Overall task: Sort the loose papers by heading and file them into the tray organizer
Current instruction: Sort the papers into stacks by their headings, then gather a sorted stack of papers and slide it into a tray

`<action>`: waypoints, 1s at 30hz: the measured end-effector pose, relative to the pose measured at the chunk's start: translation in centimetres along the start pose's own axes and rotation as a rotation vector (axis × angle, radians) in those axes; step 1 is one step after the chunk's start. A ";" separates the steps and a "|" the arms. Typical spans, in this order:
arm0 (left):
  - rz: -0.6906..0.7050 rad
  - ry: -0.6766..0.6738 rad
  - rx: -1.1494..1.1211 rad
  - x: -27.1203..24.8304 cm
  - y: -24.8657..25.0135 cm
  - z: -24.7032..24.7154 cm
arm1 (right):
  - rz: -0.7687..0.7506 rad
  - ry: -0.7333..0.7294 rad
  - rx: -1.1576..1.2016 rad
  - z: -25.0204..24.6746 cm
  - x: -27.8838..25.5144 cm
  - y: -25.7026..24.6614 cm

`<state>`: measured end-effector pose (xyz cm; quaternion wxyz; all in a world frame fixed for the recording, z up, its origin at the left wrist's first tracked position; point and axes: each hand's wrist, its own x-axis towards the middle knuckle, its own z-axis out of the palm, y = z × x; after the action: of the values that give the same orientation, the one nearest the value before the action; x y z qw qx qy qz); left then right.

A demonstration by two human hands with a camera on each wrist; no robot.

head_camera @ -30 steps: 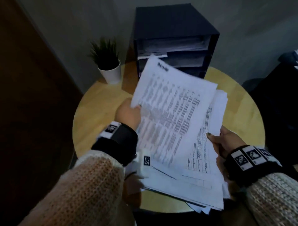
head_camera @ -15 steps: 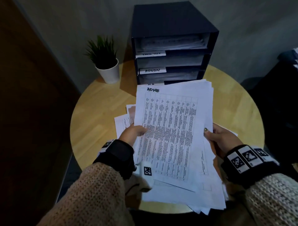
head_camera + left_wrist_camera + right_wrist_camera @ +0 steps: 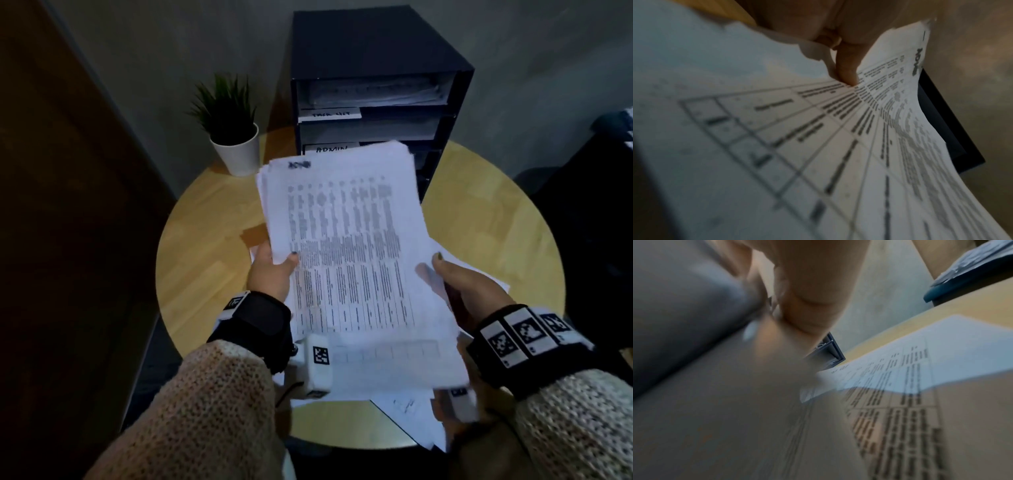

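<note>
- My left hand [image 3: 270,274] pinches the stack of papers [image 3: 349,253] at its 9 o'clock edge, thumb on top.
- My right hand [image 3: 469,287] grips the 3 o'clock edge.
- More loose sheets [image 3: 407,411] lie beneath on the round bench [image 3: 205,246].
- At 12 o'clock stands the tray organizer [image 3: 373,61], papers in its top tray; at 10 o'clock, a potted plant [image 3: 233,130].
</note>
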<state>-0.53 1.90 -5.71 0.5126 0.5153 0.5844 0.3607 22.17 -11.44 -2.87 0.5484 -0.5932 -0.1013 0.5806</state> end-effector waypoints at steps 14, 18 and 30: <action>-0.204 0.079 -0.540 -1.7 1.5 1.4 | -0.232 -0.083 0.207 1.7 0.4 1.3; -0.206 -0.047 -0.698 -2.0 1.2 1.5 | -0.171 0.196 0.061 1.3 0.6 1.3; -0.165 -0.077 -0.754 -0.3 2.2 -1.4 | -0.681 0.423 -0.138 -0.3 -1.4 -5.0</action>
<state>-1.44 2.25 -3.25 0.7147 0.2553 0.4308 0.4882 24.54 -10.75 1.74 0.6772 -0.6674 -0.2155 0.2227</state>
